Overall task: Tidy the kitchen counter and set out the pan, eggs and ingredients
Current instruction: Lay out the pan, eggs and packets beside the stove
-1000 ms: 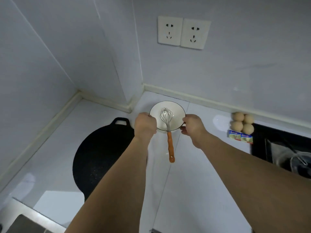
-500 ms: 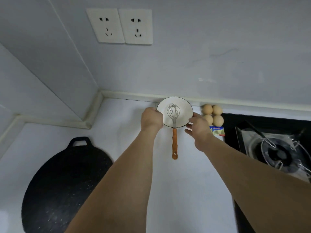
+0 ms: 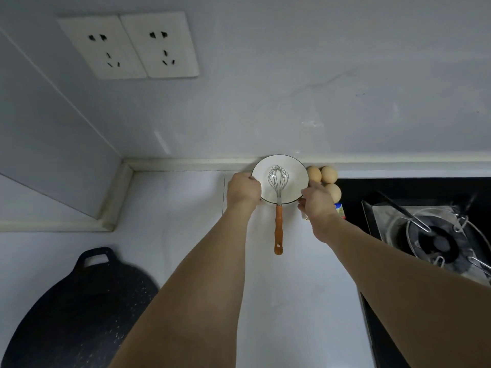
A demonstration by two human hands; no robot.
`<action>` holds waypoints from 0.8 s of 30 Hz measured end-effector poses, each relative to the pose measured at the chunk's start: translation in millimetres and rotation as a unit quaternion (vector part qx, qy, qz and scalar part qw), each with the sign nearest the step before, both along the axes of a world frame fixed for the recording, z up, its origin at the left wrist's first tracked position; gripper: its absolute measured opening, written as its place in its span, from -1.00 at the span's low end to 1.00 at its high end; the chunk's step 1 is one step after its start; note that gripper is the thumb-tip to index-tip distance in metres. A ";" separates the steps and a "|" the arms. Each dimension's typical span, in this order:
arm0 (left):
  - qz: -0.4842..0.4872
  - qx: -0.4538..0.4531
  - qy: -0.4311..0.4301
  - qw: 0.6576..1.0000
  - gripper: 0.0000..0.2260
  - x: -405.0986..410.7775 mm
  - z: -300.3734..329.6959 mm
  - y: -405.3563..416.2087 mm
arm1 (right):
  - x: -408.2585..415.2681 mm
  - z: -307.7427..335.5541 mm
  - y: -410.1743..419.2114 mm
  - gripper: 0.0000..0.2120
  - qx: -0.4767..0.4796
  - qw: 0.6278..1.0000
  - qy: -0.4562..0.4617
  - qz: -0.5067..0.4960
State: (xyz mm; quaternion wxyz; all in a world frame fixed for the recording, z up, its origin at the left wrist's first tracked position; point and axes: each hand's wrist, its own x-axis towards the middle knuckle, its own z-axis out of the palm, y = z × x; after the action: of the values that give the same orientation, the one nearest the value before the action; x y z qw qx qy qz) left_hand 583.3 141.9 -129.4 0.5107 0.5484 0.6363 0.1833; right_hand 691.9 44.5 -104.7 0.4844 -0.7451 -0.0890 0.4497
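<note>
Left hand (image 3: pixel 243 189): fingers curled, gripping the left rim of the white bowl (image 3: pixel 293 179).
Right hand (image 3: pixel 316 201): fingers pinching the bowl's right rim.
Whisk (image 3: pixel 278 208): wire head in the bowl, between both hands.
Eggs (image 3: pixel 322 175): just beyond the right hand.
Black pan (image 3: pixel 79 309): on the tabletop (image 3: pixel 186 208), well left of the left hand.

No legible text (print on the small packet (image 3: pixel 341 210) too blurred)

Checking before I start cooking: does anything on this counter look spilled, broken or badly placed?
Nothing spilled or broken. The whisk lies in the bowl with its orange handle sticking out over the rim, so it could tip. The eggs sit loose beside the stove.
</note>
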 end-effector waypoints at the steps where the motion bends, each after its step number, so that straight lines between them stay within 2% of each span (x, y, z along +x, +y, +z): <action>1: -0.003 0.001 0.001 1.000 -0.73 2.3 -1.0 0.4 | 1.7 -1.5 -0.1 -0.71 0.000 1.000 0.005 -0.002; 15: -0.012 -0.011 0.016 1.000 -0.77 7.5 2.9 4.1 | 3.3 -5.5 -1.4 -0.67 -0.002 1.000 0.020 -0.010; 18: -0.015 -0.001 0.043 0.999 -0.77 -1.9 15.7 -4.8 | -3.7 0.8 -9.8 -0.77 -0.009 0.999 0.022 -0.028; 21: -0.010 0.014 0.063 0.998 -0.75 -24.2 25.3 -17.8 | -18.5 7.0 -18.8 -0.86 0.006 0.997 -0.075 -0.008; 24: 0.016 0.046 0.061 0.997 -0.71 -59.0 31.3 -34.3 | -38.2 22.2 -23.0 -0.67 -0.009 0.973 -0.229 0.030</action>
State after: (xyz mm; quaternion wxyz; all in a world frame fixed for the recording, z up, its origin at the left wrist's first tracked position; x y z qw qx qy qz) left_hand 524.3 107.6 -98.1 0.4421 0.5715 0.6655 0.1872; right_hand 653.8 21.5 -82.4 0.4304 -0.8299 -0.2157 0.2820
